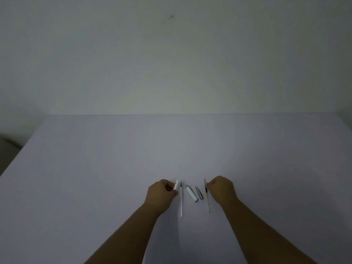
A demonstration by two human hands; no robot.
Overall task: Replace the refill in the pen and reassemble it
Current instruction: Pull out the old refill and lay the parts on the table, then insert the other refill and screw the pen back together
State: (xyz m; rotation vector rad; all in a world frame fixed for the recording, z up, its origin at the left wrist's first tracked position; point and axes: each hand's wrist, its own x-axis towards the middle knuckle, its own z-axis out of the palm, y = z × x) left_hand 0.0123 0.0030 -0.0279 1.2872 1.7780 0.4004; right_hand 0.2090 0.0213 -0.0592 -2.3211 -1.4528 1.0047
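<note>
Pen parts lie on the pale table (114, 159) between my hands. My left hand (161, 193) is closed around a short white barrel piece (176, 184), its end poking out past my fingers. Just right of it lies a long white refill (181, 201) with a dark tip. A white pen section with a chrome end (191, 193) and a grey metal tip cone (199, 192) rest in the middle. My right hand (222, 189) pinches a thin refill with dark and yellowish ink (207, 197) near its upper end.
A plain pale wall (171, 63) rises behind the table's far edge. The table's left edge runs diagonally at the left, with dark floor (7, 149) beyond it.
</note>
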